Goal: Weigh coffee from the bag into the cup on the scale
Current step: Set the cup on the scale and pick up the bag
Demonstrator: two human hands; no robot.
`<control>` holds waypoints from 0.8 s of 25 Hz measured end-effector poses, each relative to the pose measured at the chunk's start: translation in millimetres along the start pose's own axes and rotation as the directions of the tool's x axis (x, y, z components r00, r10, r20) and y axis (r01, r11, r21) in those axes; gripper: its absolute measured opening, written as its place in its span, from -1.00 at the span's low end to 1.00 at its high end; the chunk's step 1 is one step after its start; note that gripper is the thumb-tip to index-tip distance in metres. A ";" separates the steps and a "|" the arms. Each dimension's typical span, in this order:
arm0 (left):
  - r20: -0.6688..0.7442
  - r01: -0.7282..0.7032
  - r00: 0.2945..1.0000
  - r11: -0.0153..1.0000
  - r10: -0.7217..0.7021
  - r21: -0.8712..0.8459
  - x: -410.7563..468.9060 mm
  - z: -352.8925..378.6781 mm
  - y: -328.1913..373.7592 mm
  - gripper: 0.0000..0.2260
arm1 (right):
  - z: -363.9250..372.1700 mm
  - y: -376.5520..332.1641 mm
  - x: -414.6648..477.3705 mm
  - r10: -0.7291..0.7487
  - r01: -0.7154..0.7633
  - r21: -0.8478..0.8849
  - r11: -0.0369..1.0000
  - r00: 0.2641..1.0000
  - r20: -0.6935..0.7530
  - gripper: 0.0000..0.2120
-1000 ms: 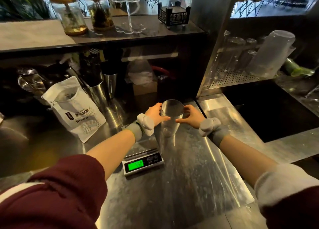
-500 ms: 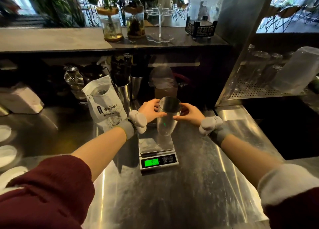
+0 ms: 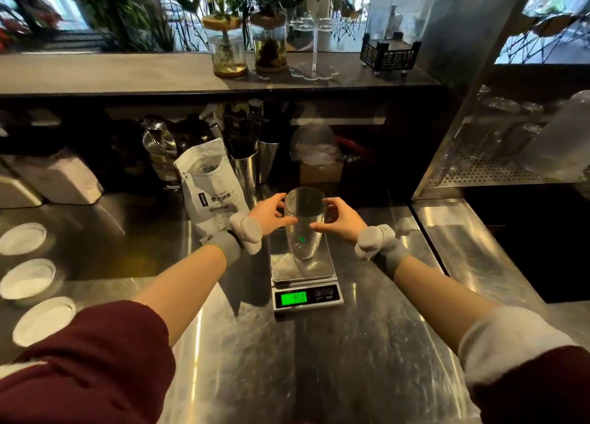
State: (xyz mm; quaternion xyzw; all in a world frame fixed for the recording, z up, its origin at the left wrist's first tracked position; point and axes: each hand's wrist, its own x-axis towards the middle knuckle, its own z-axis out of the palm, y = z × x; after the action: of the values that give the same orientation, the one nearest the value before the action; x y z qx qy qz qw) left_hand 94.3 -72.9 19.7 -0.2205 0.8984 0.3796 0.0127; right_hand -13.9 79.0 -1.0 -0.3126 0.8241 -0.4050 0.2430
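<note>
A clear, empty glass cup (image 3: 305, 232) stands upright on the steel platform of a small digital scale (image 3: 287, 268). The scale's green display reads 95.0. My left hand (image 3: 269, 214) curls around the cup's left side, and my right hand (image 3: 343, 217) around its right side, thumbs and fingertips touching the glass. A white coffee bag (image 3: 212, 193) with its top open stands just left of my left wrist, behind the scale, leaning against the back items.
Steel tumblers (image 3: 247, 171) stand behind the bag. Three white round lids or dishes (image 3: 27, 280) lie at the counter's left edge. A perforated rack with glasses (image 3: 498, 168) sits at the right. Plant jars (image 3: 226, 53) stand on the shelf above.
The cup was held beyond the scale; both hands brought it onto the platform. The reading rose to 95.0 and has stayed there. The camera view shifted left.
</note>
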 end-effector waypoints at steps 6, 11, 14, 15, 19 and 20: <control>-0.150 0.000 0.989 0.997 -0.013 -0.083 0.3 -3.1 -10.8 -0.61 | -5.8 7.6 0.4 0.017 -0.017 0.011 1.000 1.000 0.009 -0.39; -0.095 -0.018 0.995 0.988 0.004 -0.154 -0.9 -4.2 -13.8 -0.52 | -2.5 5.1 4.2 -0.045 0.046 -0.060 0.997 0.999 0.013 -0.46; -0.059 -0.029 0.998 0.990 0.021 -0.138 1.3 -4.5 -13.6 -0.44 | -1.8 5.0 7.7 -0.023 0.023 -0.015 1.000 1.000 -0.012 -0.50; -0.050 -0.031 0.998 0.991 0.024 -0.130 2.5 -4.4 -13.3 -0.42 | -1.4 5.7 8.5 -0.014 0.014 0.002 1.000 1.000 -0.016 -0.50; -0.039 -0.036 0.999 0.992 0.031 -0.119 3.1 -3.0 -13.1 -0.41 | 1.1 7.8 8.5 0.004 -0.003 0.031 1.000 1.000 -0.027 -0.48; -0.041 -0.036 0.999 0.992 0.032 -0.119 2.5 -2.4 -13.2 -0.40 | 1.5 7.6 7.8 0.003 -0.002 0.040 0.999 1.000 -0.027 -0.48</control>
State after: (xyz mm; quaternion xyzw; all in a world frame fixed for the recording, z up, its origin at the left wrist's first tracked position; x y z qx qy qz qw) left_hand 97.7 -83.6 12.0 -0.2128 0.8777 0.4288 -0.0243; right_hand -20.7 76.3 -9.2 -0.3011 0.8194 -0.4253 0.2386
